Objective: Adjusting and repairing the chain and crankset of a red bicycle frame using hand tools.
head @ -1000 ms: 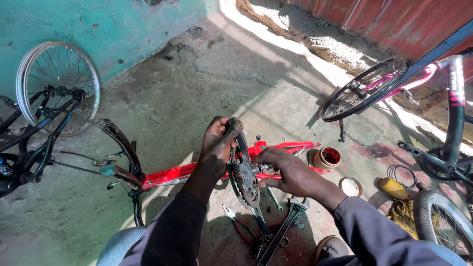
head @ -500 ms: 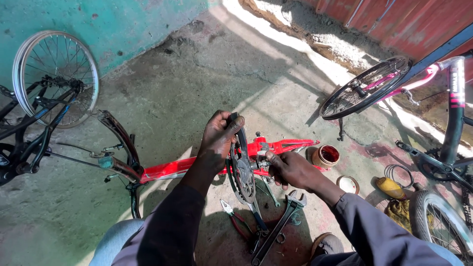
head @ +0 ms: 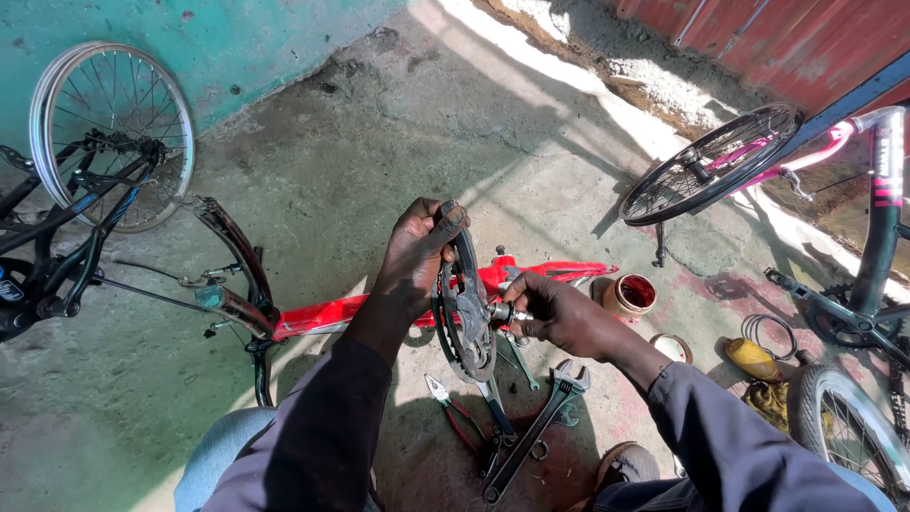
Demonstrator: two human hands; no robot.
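My left hand [head: 412,251] grips the top rim of a black chainring with its crank arm [head: 464,313], held upright above the ground. My right hand [head: 555,313] pinches the silver axle end [head: 500,312] at the chainring's centre. Below and behind them a red bicycle frame [head: 332,311] lies on its side on the concrete. A pair of red-handled pliers [head: 450,408] and a large adjustable wrench [head: 540,427] lie on the ground under my hands.
A black bicycle with a spoked wheel [head: 109,133] stands at the left by the teal wall. A pink bicycle's wheel [head: 711,161] and another bicycle [head: 872,284] are at the right. A small open tin [head: 630,294], a lid [head: 668,346] and a yellow bottle [head: 754,358] sit nearby.
My hands and the chainring have stayed in almost the same place. The right hand's fingers have shifted slightly at the axle; the view has moved a little.
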